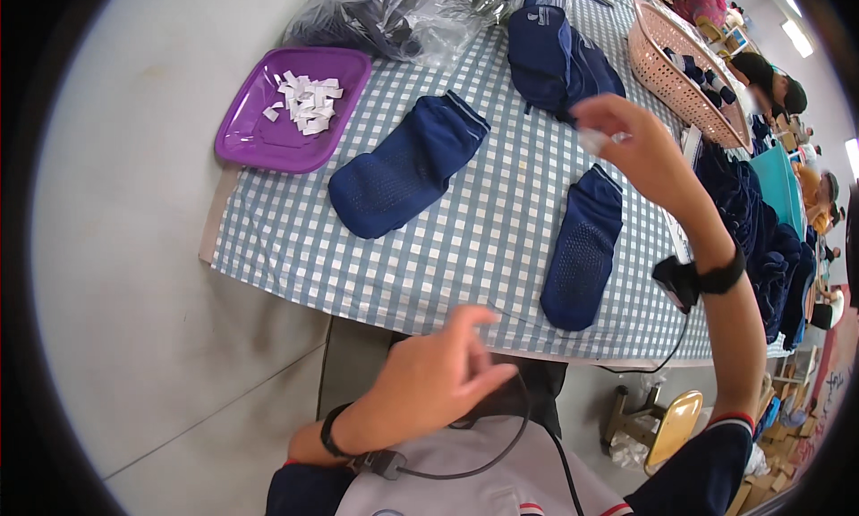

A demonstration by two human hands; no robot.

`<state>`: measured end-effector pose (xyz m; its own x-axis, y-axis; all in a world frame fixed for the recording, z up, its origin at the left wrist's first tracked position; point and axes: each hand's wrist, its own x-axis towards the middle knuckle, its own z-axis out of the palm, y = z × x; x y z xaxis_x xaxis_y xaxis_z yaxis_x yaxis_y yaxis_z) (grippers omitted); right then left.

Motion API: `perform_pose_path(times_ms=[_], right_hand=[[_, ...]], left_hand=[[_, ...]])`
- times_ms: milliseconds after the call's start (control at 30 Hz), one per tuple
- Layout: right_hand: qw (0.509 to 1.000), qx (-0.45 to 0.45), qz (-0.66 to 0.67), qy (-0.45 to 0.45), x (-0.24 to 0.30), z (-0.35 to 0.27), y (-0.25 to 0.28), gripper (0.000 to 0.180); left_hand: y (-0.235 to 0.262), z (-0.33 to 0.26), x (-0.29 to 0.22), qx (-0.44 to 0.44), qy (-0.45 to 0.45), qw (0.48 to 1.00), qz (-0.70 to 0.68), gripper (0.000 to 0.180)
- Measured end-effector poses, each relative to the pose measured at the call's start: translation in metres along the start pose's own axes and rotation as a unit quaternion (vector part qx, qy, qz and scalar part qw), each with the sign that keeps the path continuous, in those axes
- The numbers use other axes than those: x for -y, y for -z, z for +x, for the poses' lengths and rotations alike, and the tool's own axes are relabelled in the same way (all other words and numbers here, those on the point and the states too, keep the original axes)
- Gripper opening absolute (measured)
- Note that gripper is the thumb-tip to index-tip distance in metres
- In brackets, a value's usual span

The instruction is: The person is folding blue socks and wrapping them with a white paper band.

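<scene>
My left hand point(428, 380) hovers near the table's front edge, fingers apart and nothing in them. My right hand point(633, 148) is raised over the right side of the table, its fingertips closed on a small whitish piece point(592, 140), blurred; its kind is unclear. Below that hand, a navy sock point(583, 252) with a dotted sole lies flat, cuff pointing away. Another navy sock point(398, 172) rests slantwise left of centre. Just beyond my right hand is a stack of navy socks point(559, 64).
A purple tray point(234, 127) of white paper slips stands at the table's left edge. Clear plastic bags point(403, 20) fill the far side. A pink basket point(658, 64) holds socks at far right, near dark blue fabric point(761, 239) and a teal bin point(778, 181). A stool point(673, 428) stands below.
</scene>
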<state>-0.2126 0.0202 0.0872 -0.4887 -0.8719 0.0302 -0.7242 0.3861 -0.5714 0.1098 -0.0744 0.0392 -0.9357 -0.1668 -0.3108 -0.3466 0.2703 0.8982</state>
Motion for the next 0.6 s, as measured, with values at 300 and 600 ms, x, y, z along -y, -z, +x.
perform_pose_path(times_ms=[300, 600], right_hand=[[0.996, 0.028, -0.079, -0.006, 0.062, 0.105, -0.112, 0.033], [0.993, 0.093, 0.059, -0.041, 0.092, 0.073, -0.086, 0.022]], left_hand=[[0.046, -0.030, 0.010, -0.193, -0.034, 0.979, 0.055, 0.028], [0.114, -0.017, 0.002, -0.313, -0.126, 0.941, -0.004, 0.026]])
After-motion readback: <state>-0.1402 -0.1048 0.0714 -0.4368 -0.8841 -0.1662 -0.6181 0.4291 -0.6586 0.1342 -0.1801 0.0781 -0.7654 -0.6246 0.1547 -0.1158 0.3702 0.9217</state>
